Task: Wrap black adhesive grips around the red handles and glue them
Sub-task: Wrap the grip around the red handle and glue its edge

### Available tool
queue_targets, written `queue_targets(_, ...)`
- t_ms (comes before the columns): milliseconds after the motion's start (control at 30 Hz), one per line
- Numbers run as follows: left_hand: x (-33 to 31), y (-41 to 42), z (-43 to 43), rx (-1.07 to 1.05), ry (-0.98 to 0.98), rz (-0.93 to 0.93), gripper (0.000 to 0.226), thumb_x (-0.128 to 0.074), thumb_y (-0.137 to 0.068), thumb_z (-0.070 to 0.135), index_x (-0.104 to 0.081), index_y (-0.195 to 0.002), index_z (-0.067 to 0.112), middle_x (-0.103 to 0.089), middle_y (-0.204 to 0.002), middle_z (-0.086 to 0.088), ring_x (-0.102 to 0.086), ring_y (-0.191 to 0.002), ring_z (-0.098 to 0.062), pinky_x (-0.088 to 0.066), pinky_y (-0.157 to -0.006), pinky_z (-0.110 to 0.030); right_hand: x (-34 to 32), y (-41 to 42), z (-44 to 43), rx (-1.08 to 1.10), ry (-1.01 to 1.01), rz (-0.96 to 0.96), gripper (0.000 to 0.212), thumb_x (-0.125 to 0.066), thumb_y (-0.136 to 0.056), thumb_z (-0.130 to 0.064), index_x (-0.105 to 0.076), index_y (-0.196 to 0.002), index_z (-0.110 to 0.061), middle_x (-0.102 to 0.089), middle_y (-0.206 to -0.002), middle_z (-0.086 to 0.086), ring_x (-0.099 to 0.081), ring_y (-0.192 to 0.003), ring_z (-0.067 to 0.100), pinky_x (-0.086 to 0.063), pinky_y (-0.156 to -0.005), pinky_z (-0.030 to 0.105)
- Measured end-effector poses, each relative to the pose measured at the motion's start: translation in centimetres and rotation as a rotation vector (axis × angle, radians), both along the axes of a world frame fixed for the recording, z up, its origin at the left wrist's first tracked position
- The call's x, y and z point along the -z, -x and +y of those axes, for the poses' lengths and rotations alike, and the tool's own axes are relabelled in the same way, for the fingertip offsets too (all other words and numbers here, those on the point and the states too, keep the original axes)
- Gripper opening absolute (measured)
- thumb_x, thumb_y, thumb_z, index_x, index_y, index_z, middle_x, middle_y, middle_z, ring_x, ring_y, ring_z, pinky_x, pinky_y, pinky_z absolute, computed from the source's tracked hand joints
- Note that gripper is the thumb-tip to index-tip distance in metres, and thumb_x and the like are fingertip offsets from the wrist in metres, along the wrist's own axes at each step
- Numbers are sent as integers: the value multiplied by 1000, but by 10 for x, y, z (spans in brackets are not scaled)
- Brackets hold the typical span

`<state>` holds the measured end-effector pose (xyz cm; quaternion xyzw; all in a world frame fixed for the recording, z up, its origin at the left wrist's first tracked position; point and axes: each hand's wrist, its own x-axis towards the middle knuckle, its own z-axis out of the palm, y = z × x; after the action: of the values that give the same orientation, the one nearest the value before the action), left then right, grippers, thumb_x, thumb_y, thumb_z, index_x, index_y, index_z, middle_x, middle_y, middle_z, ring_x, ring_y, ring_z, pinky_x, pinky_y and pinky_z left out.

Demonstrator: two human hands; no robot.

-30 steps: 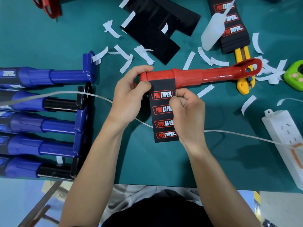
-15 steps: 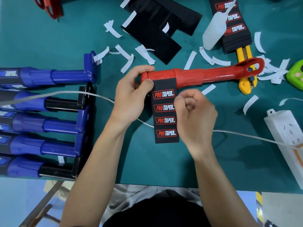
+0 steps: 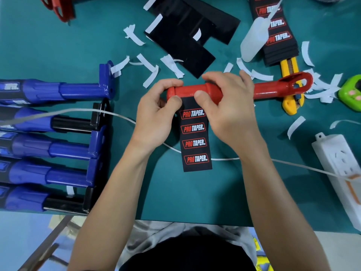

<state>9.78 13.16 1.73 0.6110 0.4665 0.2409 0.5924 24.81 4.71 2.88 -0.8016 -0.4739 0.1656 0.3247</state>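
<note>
step: start of the wrap, my read. Top edge of the black grip strip (image 3: 196, 142) sits on the red handle (image 3: 195, 91); nothing wound yet, no glue on.
handle position: centre frame, lying left-right on the green mat (image 3: 175, 196), eyelet end pointing right.
strip position: hangs from the handle's left section straight down-frame, free end flat on the mat, crossing over the white cable (image 3: 117, 115).
left hand (image 3: 156, 116): fingers curled round the handle's left end, thumb pressing the strip's top left corner.
right hand (image 3: 230, 108): fingers hooked over the far side of the handle, thumb on the red just beside the strip's top right corner.
risk 1: skew. If the top edge isn't square to the handle, the wrap will spiral and the seam won't meet.
risk 2: bubbles or creases if rolled without tension on the free end.
risk 3: sticky side picking up backing-paper scraps (image 3: 149, 64) or snagging the cable underneath.
risk 4: handle may roll unevenly, since only the left end is firmly held.
glue bottle (image 3: 254, 39): upper right, lying on the spare grip stack (image 3: 279, 37); could drip there.
text, strip: "PRO TAPER" ×4, red and white in red outlines.
text, stack: same "PRO TAPER" logo, partly covered.
text, blue handles (image 3: 58, 90): label at left edge too blurred to read.
</note>
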Motion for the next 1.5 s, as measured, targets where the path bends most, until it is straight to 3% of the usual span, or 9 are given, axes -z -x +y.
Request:
queue_targets(167,4,-2,-1,-8,-70,36,26,-58,-84,27,-71,-104,38,-71,-90,4,-57,-71,-31,-51,-66,-40,8,5,2,38,-54,-46,29,-65,-100,-38,-72,-118,-17,-71,-105,-8,-59,-113,16,-14,-124,34)
queue_targets(233,4,-5,-3,-32,-115,76,20,-61,-87,31,-69,-102,40,-71,-93,9,-62,-78,-28,-55,-77,-47,8,5,2,40,-59,-52,28,-66,-99,-38,-73,-117,-18,-71,-103,-8,-59,-112,17,-16,-122,34)
queue_targets(333,7,-9,-6,-58,-215,171,13,-64,-89,37,-65,-100,42,-65,-85,20,-62,-76,-12,-55,-76,-40,8,6,2,37,-64,-57,27,-67,-98,-39,-73,-116,-19,-70,-103,-10,-59,-111,16,-19,-120,35)
queue_targets(500,12,-7,-4,-45,-239,173,12,-65,-89,37,-64,-99,44,-64,-81,20,-59,-71,-11,-52,-71,-36,11,2,1,28,-65,-41,27,-64,-99,-37,-74,-119,-21,-59,-99,-20,-56,-107,11,-22,-109,25)
queue_targets(767,16,-3,1,-15,-220,139,13,-64,-88,38,-65,-100,44,-63,-78,17,-57,-67,-12,-51,-68,-38,11,-6,-2,6,-61,55,33,-56,-102,-28,-69,-132,-24,-64,-108,-16,-35,-106,-22,-22,-109,25)
queue_targets(1033,17,-8,-6,-49,-335,208,6,-59,-97,42,-63,-102,39,-65,-84,16,-60,-73,-12,-45,-69,-28,7,3,4,10,-10,-71,35,-60,-102,-45,-73,-125,-21,-74,-113,-11,-58,-114,13,-21,-105,26)
queue_targets(1200,17,-6,-3,-16,-371,201,5,-57,-101,40,-62,-102,39,-66,-85,9,-60,-73,-17,-48,-68,-31,7,-5,-1,-12,-19,35,31,-55,-105,-30,-71,-131,-23,-67,-117,-18,-42,-110,-18,-21,-105,24)
queue_targets(1367,19,-2,0,16,-379,181,8,-55,-104,41,-63,-105,41,-67,-88,11,-61,-73,-19,-50,-67,-35,4,-12,-5,-51,3,73,33,-53,-106,-25,-67,-136,-23,-59,-111,-18,-32,-105,-26,-23,-104,24)
queue_targets(1500,20,-1,1,27,-369,149,8,-57,-104,41,-64,-106,40,-68,-90,12,-64,-77,-17,-50,-69,-32,4,-20,-13,-33,-14,80,33,-58,-105,-28,-67,-136,-22,-57,-111,-18,-34,-108,-6,-27,-108,25)
